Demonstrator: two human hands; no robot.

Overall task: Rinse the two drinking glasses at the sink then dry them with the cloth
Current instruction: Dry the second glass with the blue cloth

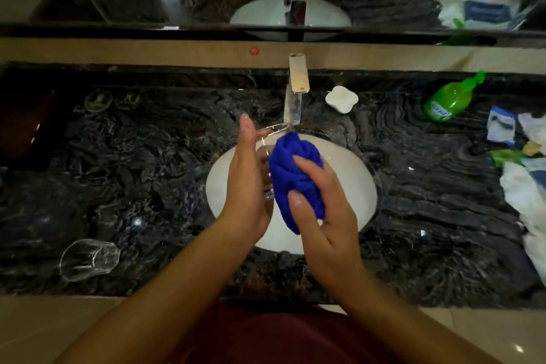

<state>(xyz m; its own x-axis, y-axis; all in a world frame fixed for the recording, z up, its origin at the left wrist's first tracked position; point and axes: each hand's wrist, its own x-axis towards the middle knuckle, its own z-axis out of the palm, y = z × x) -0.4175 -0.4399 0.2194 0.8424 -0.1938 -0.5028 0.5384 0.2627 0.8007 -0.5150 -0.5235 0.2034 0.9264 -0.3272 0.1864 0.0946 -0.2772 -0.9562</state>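
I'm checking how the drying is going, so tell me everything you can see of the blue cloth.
The bright blue cloth looks like soft, plush microfibre, bunched into a wrinkled wad. The right hand grips it, thumb and fingers curled round it, and presses it against the clear drinking glass that the left hand holds. It is held above the white oval sink basin, just before the faucet.

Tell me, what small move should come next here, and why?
Probably twist the blue cloth round inside the glass: the right hand has it bunched into the glass, which the left hand holds over the sink.
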